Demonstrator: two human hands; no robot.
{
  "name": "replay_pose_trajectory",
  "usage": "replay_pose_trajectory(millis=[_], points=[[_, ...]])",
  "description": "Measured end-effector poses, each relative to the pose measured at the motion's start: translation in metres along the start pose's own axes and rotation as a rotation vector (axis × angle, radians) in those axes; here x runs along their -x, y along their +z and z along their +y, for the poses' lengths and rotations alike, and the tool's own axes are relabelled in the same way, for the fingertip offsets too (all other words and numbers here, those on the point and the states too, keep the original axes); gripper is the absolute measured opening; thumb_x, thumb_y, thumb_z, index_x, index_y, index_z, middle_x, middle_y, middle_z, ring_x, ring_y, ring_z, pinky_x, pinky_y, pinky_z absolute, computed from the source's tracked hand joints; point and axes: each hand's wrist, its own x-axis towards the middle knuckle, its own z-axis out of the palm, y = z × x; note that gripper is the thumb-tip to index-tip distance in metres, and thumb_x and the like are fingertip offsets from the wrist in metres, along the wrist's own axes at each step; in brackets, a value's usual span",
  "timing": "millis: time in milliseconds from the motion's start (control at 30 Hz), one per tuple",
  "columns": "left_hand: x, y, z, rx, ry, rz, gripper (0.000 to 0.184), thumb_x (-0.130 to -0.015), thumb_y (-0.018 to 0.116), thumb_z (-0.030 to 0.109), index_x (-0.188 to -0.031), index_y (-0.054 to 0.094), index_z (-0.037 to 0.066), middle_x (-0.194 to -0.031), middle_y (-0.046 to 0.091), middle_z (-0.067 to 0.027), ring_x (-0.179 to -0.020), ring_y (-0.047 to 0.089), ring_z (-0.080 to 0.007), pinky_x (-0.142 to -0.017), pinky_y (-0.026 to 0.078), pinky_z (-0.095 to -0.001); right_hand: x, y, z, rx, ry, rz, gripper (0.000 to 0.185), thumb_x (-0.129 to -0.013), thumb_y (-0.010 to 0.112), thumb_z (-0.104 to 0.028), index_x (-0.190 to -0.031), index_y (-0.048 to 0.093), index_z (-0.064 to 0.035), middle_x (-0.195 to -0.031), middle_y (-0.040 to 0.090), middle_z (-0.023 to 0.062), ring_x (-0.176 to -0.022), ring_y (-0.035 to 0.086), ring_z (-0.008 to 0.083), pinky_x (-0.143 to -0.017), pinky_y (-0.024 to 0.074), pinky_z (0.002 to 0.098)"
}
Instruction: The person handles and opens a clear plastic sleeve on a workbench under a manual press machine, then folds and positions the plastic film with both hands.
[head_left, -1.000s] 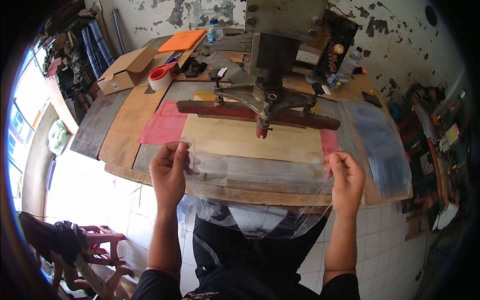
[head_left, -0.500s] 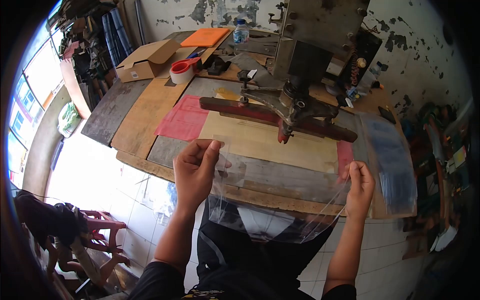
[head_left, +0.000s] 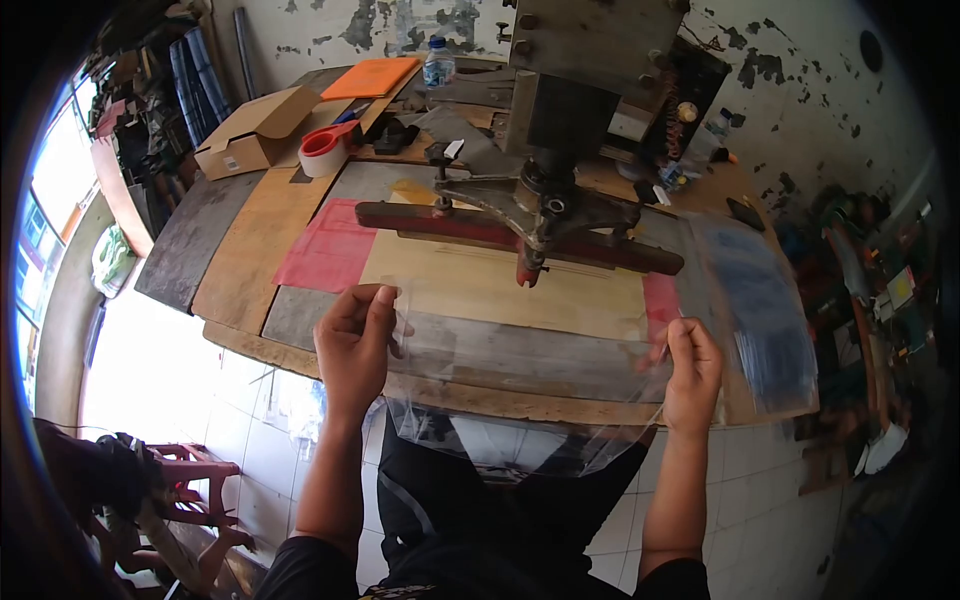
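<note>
A clear plastic sheet [head_left: 500,440] hangs between my hands in front of the table's near edge, sagging in the middle over my lap. Its left corner is pinched between thumb and fingers of my left hand [head_left: 357,340]. My right hand [head_left: 690,370] is closed on the opposite corner. Beyond it, a yellowish sheet [head_left: 480,290] lies on the press bed between two pink pieces, the larger pink piece [head_left: 325,245] on the left. Above stands the press head with its long red-brown bar [head_left: 460,235], raised off the bed.
Stacked clear plastic sheets [head_left: 765,320] lie at the table's right. Toward the back left are a cardboard box [head_left: 260,130], a tape roll [head_left: 325,150], an orange folder [head_left: 370,77] and a water bottle [head_left: 438,63]. A person [head_left: 130,490] is low at the left, near a red stool [head_left: 195,470].
The view has shifted, so the table and press appear further left. Both hands still hold the plastic sheet, which hangs much as before, slightly more spread out.
</note>
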Motion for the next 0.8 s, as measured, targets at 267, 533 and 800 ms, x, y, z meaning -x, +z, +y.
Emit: replay_pose_trajectory(millis=[267,533,800], points=[[-0.006,-0.006,-0.009,0.012,0.001,-0.004,0.023,-0.105,0.062,0.021,-0.103,0.069,-0.001,-0.069,0.058,0.0016,-0.059,0.059,-0.0050,-0.048,0.043,-0.0210,-0.008,-0.013,-0.003,-0.053,0.037,-0.241,0.027,-0.099,0.070,-0.022,-0.097,0.067,0.0047,-0.081,0.067,0.0074,-0.073,0.068,0.0156,-0.069,0.0587,0.0321],[-0.010,-0.004,-0.012,0.025,-0.035,0.009,0.020,-0.103,0.065,0.017,-0.099,0.068,-0.002,-0.069,0.061,-0.0004,-0.058,0.060,-0.0068,-0.048,0.043,-0.0224,-0.012,-0.009,-0.005,-0.026,0.075,-0.233,0.015,-0.101,0.064,-0.008,-0.098,0.068,0.0058,-0.081,0.067,0.0065,-0.073,0.067,0.0142,-0.067,0.0554,0.0288],[-0.052,0.006,-0.044,-0.443,-0.078,-0.160,0.028,-0.097,0.072,0.029,-0.096,0.073,0.001,-0.073,0.072,-0.0059,-0.055,0.062,-0.0147,-0.054,0.048,-0.0299,-0.051,0.000,0.057,0.244,0.361,-0.082,0.018,-0.099,0.067,-0.018,-0.100,0.072,-0.0005,-0.080,0.068,0.0022,-0.071,0.063,0.0098,-0.061,0.0456,0.0231]])
